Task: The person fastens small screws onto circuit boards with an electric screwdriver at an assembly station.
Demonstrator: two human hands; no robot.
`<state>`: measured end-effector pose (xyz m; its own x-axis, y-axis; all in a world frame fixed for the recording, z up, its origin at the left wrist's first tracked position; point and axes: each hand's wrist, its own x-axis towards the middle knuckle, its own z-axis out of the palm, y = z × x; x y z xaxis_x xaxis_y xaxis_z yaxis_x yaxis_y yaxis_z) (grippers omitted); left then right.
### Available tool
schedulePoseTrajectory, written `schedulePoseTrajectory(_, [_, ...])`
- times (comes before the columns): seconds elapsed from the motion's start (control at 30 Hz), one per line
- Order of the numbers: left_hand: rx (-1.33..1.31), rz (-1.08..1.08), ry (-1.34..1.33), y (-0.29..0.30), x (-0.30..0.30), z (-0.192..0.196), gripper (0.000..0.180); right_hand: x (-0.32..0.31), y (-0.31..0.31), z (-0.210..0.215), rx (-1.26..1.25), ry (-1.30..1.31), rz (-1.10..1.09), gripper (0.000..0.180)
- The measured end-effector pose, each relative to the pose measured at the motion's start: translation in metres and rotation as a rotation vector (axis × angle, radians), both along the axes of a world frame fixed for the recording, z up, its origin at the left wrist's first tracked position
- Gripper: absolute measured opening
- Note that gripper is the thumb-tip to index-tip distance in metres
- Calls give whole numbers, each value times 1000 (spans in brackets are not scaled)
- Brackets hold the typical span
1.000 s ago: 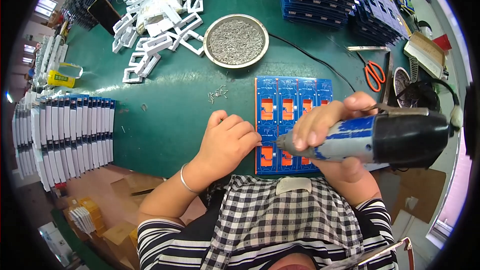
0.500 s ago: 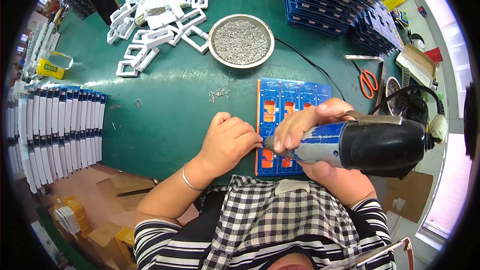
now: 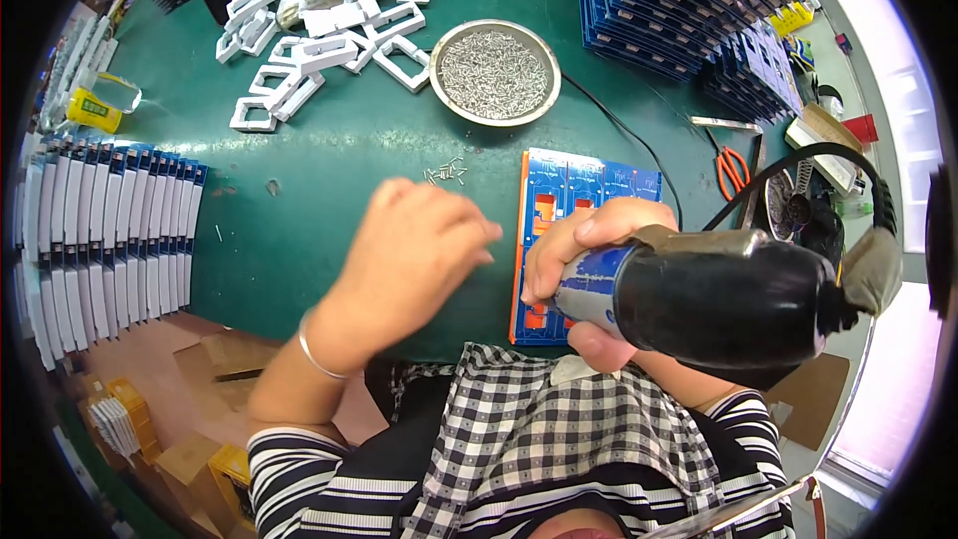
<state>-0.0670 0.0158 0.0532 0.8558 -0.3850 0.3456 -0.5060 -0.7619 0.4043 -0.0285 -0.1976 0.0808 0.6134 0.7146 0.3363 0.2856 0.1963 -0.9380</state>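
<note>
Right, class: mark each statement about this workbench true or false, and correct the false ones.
1. The right hand grips a power screwdriver. True.
2. The metal bowl holds water. False: it holds small screws.
3. The left hand is holding the scissors. False: they lie on the table, apart from both hands.
4. White frames are piled left of the bowl. True.
5. The blue board lies on a red table. False: the table is green.

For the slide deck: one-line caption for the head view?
Right hand grips an electric screwdriver over a blue panel; left hand hovers beside it.
</note>
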Motion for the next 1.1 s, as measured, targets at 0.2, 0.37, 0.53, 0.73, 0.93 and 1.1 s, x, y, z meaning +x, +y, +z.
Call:
schedulePoseTrajectory(0.2, [12,41,-126,19,91,-6,14,1,12,-8,237,110,11,59])
schedulePoseTrajectory(0.37, [139,112,-55,-12,156,-33,14,17,7,-22,508,422,-246,59])
schedulePoseTrajectory(0.53, [240,144,81,-22,180,-27,8,21,-39,-17,692,395,-283,59])
schedulePoseTrajectory(0.73, [117,228,58,-12,169,-21,14,1,-55,2,585,190,-445,61])
schedulePoseTrajectory(0.93, [-123,122,59,-29,114,-4,9,-12,-63,-16,630,318,-452,60])
schedulePoseTrajectory(1.1, [-248,-105,224,-53,28,-5,11,-14,-77,-11,753,352,-455,61])
